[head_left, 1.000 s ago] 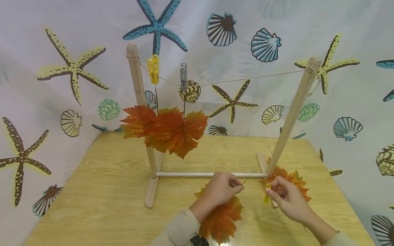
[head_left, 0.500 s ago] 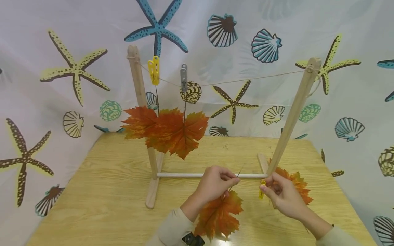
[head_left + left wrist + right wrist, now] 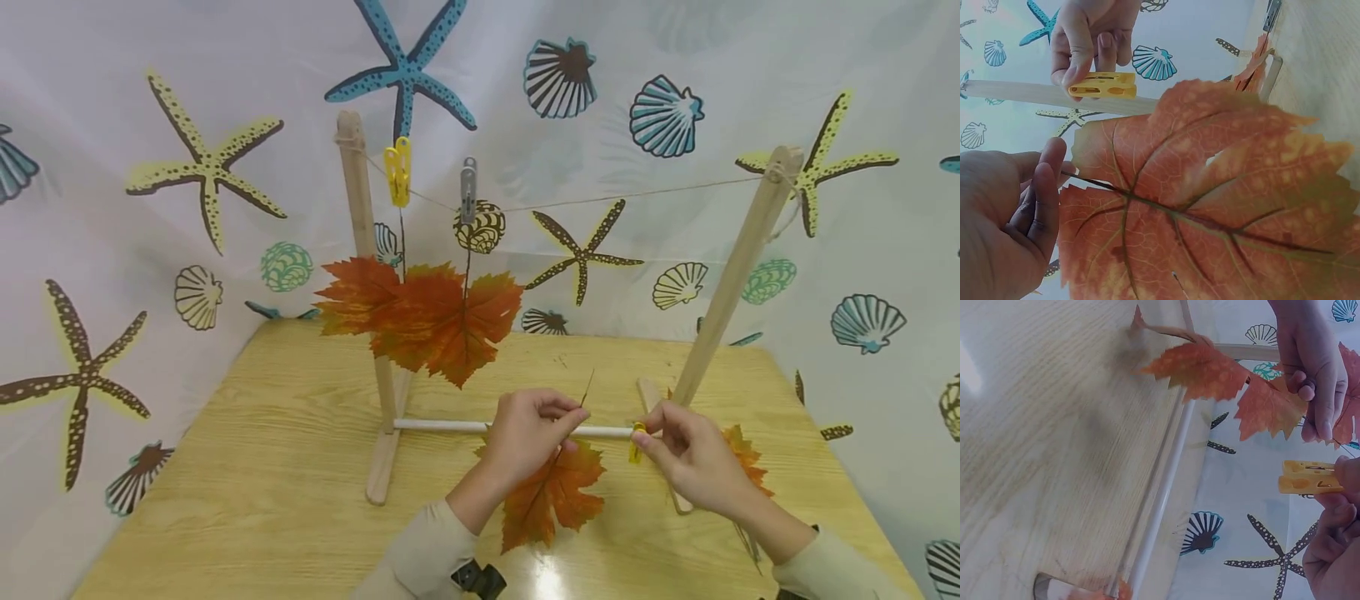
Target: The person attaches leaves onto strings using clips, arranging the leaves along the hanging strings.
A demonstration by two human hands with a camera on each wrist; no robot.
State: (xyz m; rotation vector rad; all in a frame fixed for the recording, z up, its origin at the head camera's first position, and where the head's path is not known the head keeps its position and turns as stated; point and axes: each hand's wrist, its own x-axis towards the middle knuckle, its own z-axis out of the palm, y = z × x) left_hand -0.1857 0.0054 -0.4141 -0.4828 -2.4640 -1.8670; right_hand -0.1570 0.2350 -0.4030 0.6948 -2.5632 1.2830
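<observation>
A: Pose of left hand (image 3: 525, 433)?

B: Low over light wood-grain table (image 3: 262, 433), reaching up from the lower edge. Stem (image 3: 588, 387) of orange leaf (image 3: 551, 500) pinched between thumb and fingers; stem tip upward, blade hanging below the hand.

A: Right hand (image 3: 693, 454)?

B: Near the foot of right post (image 3: 731, 283). Fingers curled, one end of yellow clothespin (image 3: 637, 447) pinched against the thumb; opposite end downward, apart from the stem.

A: Surface?

B: Glossy, with glare near the lower edge.

A: Room?

B: White curtain (image 3: 277, 50) at back and sides, printed with starfish (image 3: 407, 71) and shells (image 3: 666, 117). In front, string (image 3: 637, 193) tied between right post and left post (image 3: 358, 183), with hung leaves (image 3: 465, 333) on second yellow clothespin (image 3: 398, 175) and grey clothespin (image 3: 468, 192).
</observation>
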